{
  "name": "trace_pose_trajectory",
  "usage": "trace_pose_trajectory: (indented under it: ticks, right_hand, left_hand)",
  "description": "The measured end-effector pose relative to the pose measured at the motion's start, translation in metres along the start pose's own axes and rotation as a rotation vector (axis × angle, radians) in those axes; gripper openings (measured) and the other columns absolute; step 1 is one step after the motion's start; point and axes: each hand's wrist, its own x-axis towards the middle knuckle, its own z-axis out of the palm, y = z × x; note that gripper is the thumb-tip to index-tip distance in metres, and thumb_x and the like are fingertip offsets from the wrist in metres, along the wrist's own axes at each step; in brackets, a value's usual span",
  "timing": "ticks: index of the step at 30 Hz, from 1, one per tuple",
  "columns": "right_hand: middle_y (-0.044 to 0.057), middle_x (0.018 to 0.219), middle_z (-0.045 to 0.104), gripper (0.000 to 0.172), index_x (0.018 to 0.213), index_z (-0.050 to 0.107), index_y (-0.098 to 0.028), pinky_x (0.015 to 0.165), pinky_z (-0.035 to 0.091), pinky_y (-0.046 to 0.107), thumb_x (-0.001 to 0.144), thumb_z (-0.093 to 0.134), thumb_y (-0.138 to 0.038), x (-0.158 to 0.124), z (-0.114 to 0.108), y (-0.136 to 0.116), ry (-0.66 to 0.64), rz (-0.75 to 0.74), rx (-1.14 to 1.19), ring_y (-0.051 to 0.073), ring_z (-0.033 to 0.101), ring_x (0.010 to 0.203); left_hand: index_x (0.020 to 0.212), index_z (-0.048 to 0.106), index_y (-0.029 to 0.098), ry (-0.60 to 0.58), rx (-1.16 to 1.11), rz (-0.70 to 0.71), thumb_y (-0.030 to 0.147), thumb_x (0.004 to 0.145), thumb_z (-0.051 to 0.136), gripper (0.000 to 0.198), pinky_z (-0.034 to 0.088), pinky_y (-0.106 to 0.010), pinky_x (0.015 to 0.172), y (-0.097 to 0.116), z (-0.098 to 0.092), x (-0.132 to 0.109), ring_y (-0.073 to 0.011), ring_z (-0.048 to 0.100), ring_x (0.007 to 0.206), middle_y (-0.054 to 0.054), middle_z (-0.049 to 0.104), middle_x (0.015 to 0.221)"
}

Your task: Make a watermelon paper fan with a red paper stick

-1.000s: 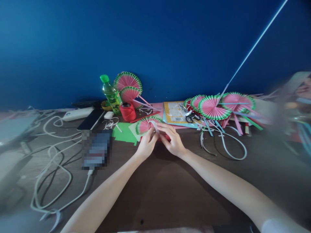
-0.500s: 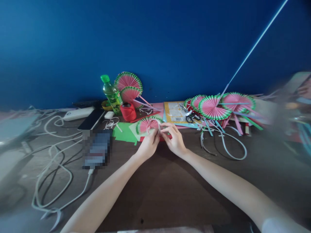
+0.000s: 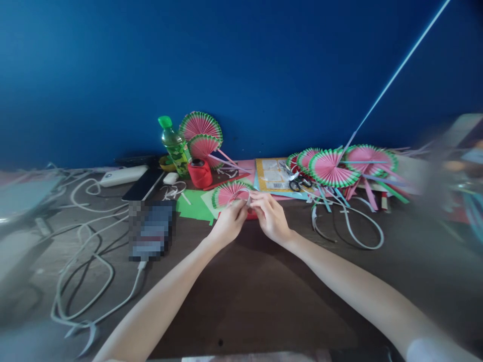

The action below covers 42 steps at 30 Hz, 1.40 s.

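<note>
My left hand point(image 3: 229, 220) and my right hand point(image 3: 272, 215) meet at the middle of the table, fingers closed together in a pinch. Between their fingertips shows a thin white strip point(image 3: 248, 199), curved like tape; the fingers cover most of it. Just behind the hands a pleated pink-and-green watermelon paper fan point(image 3: 226, 193) lies partly hidden by them. Under the fan is a green paper sheet point(image 3: 193, 207). A bit of something red point(image 3: 252, 214) shows beneath my fingers.
At the back left stand a green-capped bottle point(image 3: 174, 146) and a red container point(image 3: 199, 174). Phones point(image 3: 153, 231) and a looped white cable point(image 3: 56, 296) lie left. Scissors point(image 3: 299, 183), a yellow envelope point(image 3: 267, 166) and several finished fans point(image 3: 334, 168) lie right, before a blue wall point(image 3: 241, 75).
My right hand's fingers have closed in toward my left fingertips. The pale ring seen over the fan is now mostly hidden. The other objects keep their places.
</note>
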Motion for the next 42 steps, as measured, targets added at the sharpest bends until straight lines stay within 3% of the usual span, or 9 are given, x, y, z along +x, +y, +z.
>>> trace_pose_trajectory:
  ticks: [5,10,18,23,35,42]
  right_hand:
    - [0.011,0.099,0.060,0.015,0.093,0.048,-0.020,0.083,0.050,0.031,0.088,0.037,-0.010,0.001,-0.001,-0.001,-0.001,-0.058,-0.015,0.018,0.059,0.104]
    - [0.012,0.101,0.061,0.013,0.094,0.044,-0.021,0.079,0.052,0.030,0.089,0.036,-0.013,0.002,0.001,-0.003,0.012,-0.010,0.003,0.018,0.059,0.106]
    - [0.010,0.098,0.063,0.006,0.090,0.042,-0.023,0.073,0.053,0.029,0.089,0.039,-0.018,0.003,0.004,-0.006,0.020,0.120,0.054,0.019,0.063,0.096]
    - [0.009,0.096,0.063,0.006,0.090,0.044,-0.022,0.069,0.053,0.027,0.090,0.039,-0.019,0.001,0.005,-0.008,0.026,0.126,0.041,0.018,0.064,0.094]
    - [0.013,0.101,0.064,0.006,0.090,0.043,-0.022,0.070,0.052,0.029,0.090,0.037,-0.022,-0.001,0.004,-0.007,0.018,0.138,0.050,0.020,0.064,0.094]
    - [0.012,0.101,0.066,0.004,0.091,0.036,-0.023,0.079,0.049,0.033,0.091,0.035,-0.027,0.003,0.003,-0.011,0.003,0.354,0.247,0.019,0.064,0.091]
  left_hand:
    - [0.070,0.046,0.017,0.016,-0.176,-0.083,0.027,0.085,0.035,0.021,0.036,-0.022,0.059,0.003,0.002,0.000,-0.0109,0.045,0.060,0.002,0.048,0.063]
    - [0.071,0.043,0.018,-0.002,-0.315,-0.117,0.032,0.086,0.035,0.022,0.035,-0.022,0.055,0.000,0.004,0.002,-0.0102,0.041,0.056,0.003,0.041,0.060]
    - [0.077,0.048,0.016,-0.001,0.041,-0.009,0.022,0.085,0.035,0.017,0.037,-0.024,0.060,0.002,0.000,0.002,-0.0132,0.049,0.062,-0.001,0.051,0.067]
    - [0.075,0.049,0.016,0.027,0.059,-0.053,0.021,0.084,0.035,0.017,0.037,-0.024,0.060,0.004,0.001,0.000,-0.0129,0.051,0.061,-0.001,0.054,0.066]
    - [0.065,0.043,0.016,0.032,-0.361,-0.132,0.030,0.083,0.036,0.024,0.030,-0.021,0.049,0.006,0.001,0.001,-0.0078,0.033,0.049,0.005,0.035,0.052]
    - [0.068,0.049,0.015,0.041,-0.493,-0.182,0.032,0.082,0.036,0.026,0.028,-0.021,0.049,0.004,-0.007,0.005,-0.0072,0.029,0.046,0.007,0.031,0.049]
